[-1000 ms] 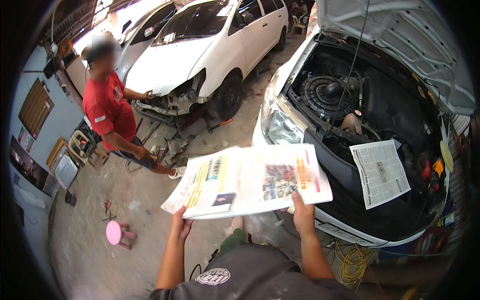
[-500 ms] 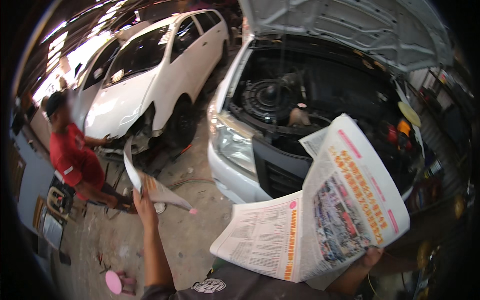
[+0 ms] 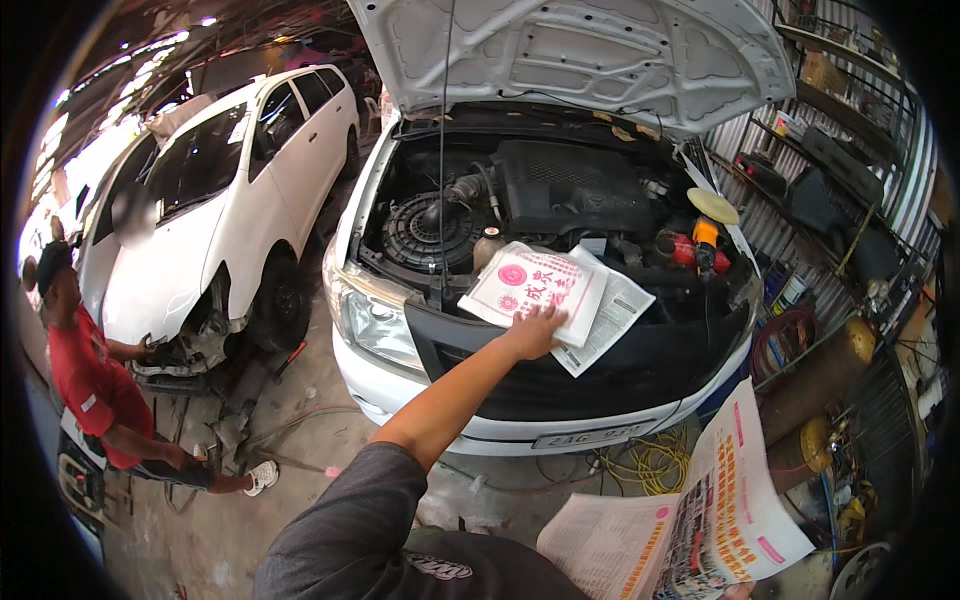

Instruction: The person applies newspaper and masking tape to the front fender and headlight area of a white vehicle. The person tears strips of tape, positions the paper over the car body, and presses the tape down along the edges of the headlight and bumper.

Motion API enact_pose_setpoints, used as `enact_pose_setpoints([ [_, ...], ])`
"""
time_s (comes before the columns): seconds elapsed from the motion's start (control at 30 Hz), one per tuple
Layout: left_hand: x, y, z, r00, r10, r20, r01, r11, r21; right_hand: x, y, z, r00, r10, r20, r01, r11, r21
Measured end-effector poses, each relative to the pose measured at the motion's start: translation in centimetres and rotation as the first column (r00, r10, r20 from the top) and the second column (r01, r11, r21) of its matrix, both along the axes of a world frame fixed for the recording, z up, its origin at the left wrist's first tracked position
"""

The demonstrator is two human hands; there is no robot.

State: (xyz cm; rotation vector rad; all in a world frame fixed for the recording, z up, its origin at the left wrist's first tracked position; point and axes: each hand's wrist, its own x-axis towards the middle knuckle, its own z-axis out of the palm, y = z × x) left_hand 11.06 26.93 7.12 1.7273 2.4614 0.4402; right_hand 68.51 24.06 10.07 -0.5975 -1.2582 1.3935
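So we've got the white pickup (image 3: 560, 400) with its bonnet (image 3: 570, 55) propped up. Our left hand (image 3: 535, 332) lies flat and open on a folded newspaper sheet (image 3: 535, 288) at the engine bay's front edge, not gripping it. The newspaper bundle (image 3: 690, 520) sits low on our right; its hand's barely visible, grip unclear.

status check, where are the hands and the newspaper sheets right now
Left hand flat on newspaper sheet laid over the front of the engine bay. Right hand barely in view at bottom edge, holding the newspaper stack. Hood prop rod stands just left of the sheet.
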Motion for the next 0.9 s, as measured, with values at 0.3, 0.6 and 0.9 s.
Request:
enact_pose_setpoints([
  [0.3, 14.1, -9.8, 0.6, 0.269, -0.497, 0.825, 0.208, 0.866, 0.454, -3.6, -3.8, -1.3, 0.933, 0.361, -0.016, -0.36, 0.925, -0.123],
  [0.6, 15.0, -37.8, -2.2, 0.105, -0.7, 0.706, -0.462, 0.595, 0.658, -14.9, -4.9, 3.1, 0.619, 0.785, 0.008, -0.782, 0.618, -0.078],
  [0.9, 23.5, -57.2, 3.2, 0.29, -0.232, 0.929, -0.922, 0.194, 0.336, -31.9, -16.0, -1.1, 0.411, 0.612, 0.676, -0.794, 0.604, -0.064],
])
